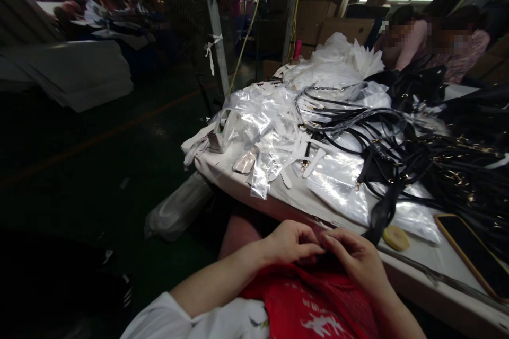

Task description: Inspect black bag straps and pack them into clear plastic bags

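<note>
My left hand (292, 243) and my right hand (353, 257) meet over my lap, just off the table's front edge. Both have bent fingers and thumbs pressed inward, with the fingertips nearly touching. Something dark lies beneath the fingers, too hidden to name. A black strap (384, 214) hangs from the pile on the table and passes behind my right hand; whether the fingers grip it cannot be seen. Below the hands is a red apron (310, 304) with white print. A round yellow object (396, 237) sits right of my right hand, on the table.
A phone (471, 254) lies at the table's right edge. Black straps with gold-coloured metal parts (449, 169) are heaped on the right. Clear plastic bags (262, 116) and white toothed strips (292, 161) cover the middle. Two people (411, 39) are at the far side. A metal post (214, 21) rises behind.
</note>
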`<state>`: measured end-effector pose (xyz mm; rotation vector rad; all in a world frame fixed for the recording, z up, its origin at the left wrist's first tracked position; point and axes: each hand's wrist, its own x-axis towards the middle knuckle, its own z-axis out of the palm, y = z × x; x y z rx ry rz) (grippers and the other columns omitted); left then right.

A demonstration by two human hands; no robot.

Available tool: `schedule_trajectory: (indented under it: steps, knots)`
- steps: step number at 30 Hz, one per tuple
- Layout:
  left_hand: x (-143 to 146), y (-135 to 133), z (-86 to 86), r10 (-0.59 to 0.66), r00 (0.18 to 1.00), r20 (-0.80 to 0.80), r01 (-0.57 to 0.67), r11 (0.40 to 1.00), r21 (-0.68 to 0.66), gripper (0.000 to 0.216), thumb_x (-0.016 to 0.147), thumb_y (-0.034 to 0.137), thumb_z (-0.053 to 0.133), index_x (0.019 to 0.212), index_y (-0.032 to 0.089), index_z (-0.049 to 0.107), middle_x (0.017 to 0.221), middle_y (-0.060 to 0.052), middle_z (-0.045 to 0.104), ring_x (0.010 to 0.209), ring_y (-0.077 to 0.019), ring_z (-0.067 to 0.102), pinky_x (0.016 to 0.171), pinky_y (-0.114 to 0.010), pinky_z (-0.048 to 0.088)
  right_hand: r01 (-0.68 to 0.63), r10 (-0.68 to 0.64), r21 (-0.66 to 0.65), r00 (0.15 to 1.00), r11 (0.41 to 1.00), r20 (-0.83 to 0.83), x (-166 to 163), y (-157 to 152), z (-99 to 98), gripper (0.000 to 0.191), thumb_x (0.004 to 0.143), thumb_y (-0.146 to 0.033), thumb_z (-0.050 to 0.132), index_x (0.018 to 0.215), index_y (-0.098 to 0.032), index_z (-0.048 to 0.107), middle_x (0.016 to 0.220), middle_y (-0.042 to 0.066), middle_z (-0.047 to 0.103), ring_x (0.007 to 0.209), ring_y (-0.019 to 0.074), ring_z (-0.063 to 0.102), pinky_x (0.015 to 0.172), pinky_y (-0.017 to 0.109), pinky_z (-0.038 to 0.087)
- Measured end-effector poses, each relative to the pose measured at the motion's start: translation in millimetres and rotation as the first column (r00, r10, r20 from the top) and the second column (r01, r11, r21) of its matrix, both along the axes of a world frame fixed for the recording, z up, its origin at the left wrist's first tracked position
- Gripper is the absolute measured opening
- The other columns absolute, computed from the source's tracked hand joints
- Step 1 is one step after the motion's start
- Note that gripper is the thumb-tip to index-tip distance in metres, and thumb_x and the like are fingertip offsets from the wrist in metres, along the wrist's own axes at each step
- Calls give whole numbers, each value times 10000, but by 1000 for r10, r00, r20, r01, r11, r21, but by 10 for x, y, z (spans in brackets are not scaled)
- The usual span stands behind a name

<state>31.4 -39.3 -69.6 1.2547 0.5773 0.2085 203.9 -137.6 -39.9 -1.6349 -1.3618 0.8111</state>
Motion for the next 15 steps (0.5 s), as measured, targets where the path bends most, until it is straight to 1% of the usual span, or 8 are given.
schedule_trajectory:
  steps: [2,6,9,11,12,13,15]
  knots:
    - [3,-8,0,-2,1000,-9,1,1000,-22,565,618,627,771,814,103,700,650,-27,652,568,-130,592,585,-263,479,11,-11,-2,1000,1000,29,-25,-15,-12,254,891,-410,611,764,-226,733,801,58,746,751,218,689,709,298,537]
    - [-5,-32,41,-24,1000,-10,23,999,-39,555,622,623,770,800,102,700,676,-35,667,608,-142,611,619,-273,484,71,-71,11,995,997,71,-59,-40,-35,285,860,-438,645,676,-230,710,686,38,722,637,196,660,616,282,516]
    - [-13,-49,73,-31,999,-16,31,999,-9,543,657,623,746,800,101,707,675,-36,665,615,-140,610,610,-263,470,116,-117,17,988,993,98,-49,-39,-35,325,803,-465,699,587,-224,665,583,21,683,539,177,617,519,266,481]
    - [-12,-51,76,-32,999,-25,32,999,12,544,664,625,741,797,98,708,670,-37,661,606,-139,603,596,-259,461,128,-130,25,984,991,120,-28,-30,-18,360,789,-469,709,537,-223,636,524,11,647,486,164,582,475,261,456]
    - [-8,-49,73,-33,999,-30,33,999,16,546,657,625,745,795,98,707,670,-39,662,601,-139,600,591,-259,459,118,-121,30,984,993,130,-16,-26,-6,349,798,-463,701,548,-225,650,536,14,655,497,168,592,485,263,465]
    - [-3,-46,68,-38,999,-34,39,999,16,547,650,624,751,796,99,706,672,-41,664,597,-140,600,587,-260,459,99,-103,38,985,994,136,-5,-22,6,311,814,-452,682,599,-228,689,589,23,688,544,181,627,523,269,491]
    - [8,-38,64,-47,998,-37,47,999,13,549,642,626,756,799,103,701,673,-42,665,592,-142,603,579,-259,462,58,-65,54,990,997,129,11,-18,26,237,853,-423,632,767,-241,758,771,47,757,712,219,697,657,295,545]
